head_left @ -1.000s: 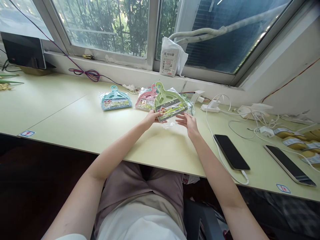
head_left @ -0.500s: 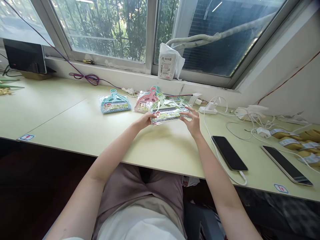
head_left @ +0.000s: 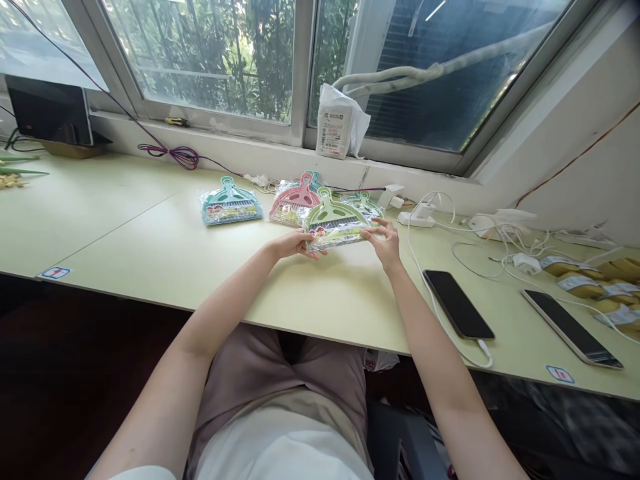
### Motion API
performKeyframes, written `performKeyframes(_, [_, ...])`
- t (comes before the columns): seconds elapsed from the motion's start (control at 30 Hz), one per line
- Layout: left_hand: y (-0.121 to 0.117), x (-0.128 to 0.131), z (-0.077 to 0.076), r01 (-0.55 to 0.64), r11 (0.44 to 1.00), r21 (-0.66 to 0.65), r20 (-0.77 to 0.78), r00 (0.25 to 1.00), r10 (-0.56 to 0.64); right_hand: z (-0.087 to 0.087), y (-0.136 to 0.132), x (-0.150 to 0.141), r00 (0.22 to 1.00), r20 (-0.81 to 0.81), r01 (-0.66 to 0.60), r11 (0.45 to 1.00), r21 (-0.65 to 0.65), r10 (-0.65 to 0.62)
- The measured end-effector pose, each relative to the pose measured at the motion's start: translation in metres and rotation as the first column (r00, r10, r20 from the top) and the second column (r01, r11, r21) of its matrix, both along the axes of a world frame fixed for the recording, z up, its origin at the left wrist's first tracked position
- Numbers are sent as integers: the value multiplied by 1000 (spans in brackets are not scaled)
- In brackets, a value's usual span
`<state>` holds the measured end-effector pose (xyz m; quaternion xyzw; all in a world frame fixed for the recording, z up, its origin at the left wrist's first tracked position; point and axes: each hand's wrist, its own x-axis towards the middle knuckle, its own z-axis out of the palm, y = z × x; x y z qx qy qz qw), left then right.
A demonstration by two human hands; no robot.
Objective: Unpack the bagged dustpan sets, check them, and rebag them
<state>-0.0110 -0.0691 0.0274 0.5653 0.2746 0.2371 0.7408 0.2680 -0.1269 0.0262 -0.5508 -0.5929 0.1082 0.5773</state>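
Between my two hands, a little above the table, is a green dustpan and brush set (head_left: 336, 219) in clear plastic wrap. My left hand (head_left: 296, 244) grips its lower left corner, with some fingers underneath. At the lower right corner, my right hand (head_left: 384, 241) pinches the edge between thumb and fingers. Behind it lie a wrapped pink dustpan set (head_left: 295, 201) and another green dustpan set (head_left: 369, 203), both partly hidden. A bit of blue dustpan shows behind the pink one. Off to the left rests a wrapped blue dustpan set (head_left: 231, 204).
Two phones (head_left: 459, 304) lie to the right, one plugged into a white cable. White chargers and cords (head_left: 515, 247) tangle beside yellow bundles (head_left: 580, 283). A tablet (head_left: 50, 110) stands far left. Coiled wire (head_left: 183, 157) lies along the wall, below a boxed packet (head_left: 335, 130) on the sill.
The green dustpan set has tilted so its face shows more fully, and it has shifted slightly right. My left fingers now reach further beneath it.
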Motion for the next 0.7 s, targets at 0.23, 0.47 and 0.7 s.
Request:
performKeyframes(0.23, [-1, -1, 1, 30, 999, 43, 0, 1000, -30, 5, -10, -12, 974, 140, 163, 979, 123, -180])
performKeyframes(0.47, [-5, 1, 5, 23, 996, 82, -18, 1000, -22, 9, -16, -18, 944, 216, 212, 959, 189, -251])
performKeyframes(0.7, [-8, 2, 8, 16, 996, 93, -23, 1000, -14, 7, -11, -15, 995, -89, -44, 993, 114, 55])
